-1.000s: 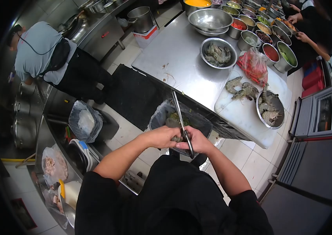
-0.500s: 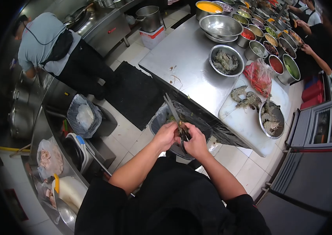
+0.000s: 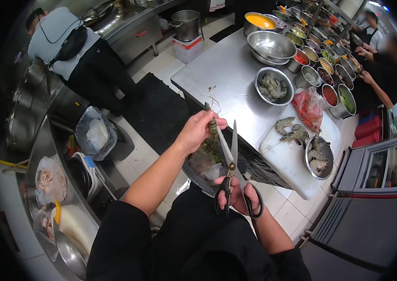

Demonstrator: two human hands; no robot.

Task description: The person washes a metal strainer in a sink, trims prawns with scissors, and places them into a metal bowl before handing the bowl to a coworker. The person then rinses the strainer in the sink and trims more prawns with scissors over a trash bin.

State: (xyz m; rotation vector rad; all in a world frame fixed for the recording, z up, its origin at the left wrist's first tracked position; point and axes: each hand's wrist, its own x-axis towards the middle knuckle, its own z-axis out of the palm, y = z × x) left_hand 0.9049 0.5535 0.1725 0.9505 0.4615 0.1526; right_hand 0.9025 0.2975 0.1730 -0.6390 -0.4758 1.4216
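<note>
My left hand (image 3: 194,132) pinches a raw shrimp (image 3: 213,131), held upright in front of me. My right hand (image 3: 239,195) has its fingers through the black handles of a pair of scissors (image 3: 231,165). The blades are spread and point up, one of them close beside the shrimp. Below my hands is a lined bin (image 3: 197,180) with scraps in it. To the right, more shrimp (image 3: 295,135) lie on a white cutting board (image 3: 280,161), near a small metal bowl (image 3: 309,169) of shrimp. Another steel bowl (image 3: 289,78) on the table also contains shrimp.
A red-and-clear plastic bag (image 3: 308,108) lies by the board on the steel table (image 3: 198,75). Stacked bowls (image 3: 268,46) and several ingredient containers stand behind. One person (image 3: 67,44) bends at the left; others work at far right. A second lined bin (image 3: 121,145) stands left.
My hands, together over the bin before, are now apart. The left has risen with the shrimp; the right has drawn back toward me, and the scissors' blades are spread wider. The view has shifted slightly.
</note>
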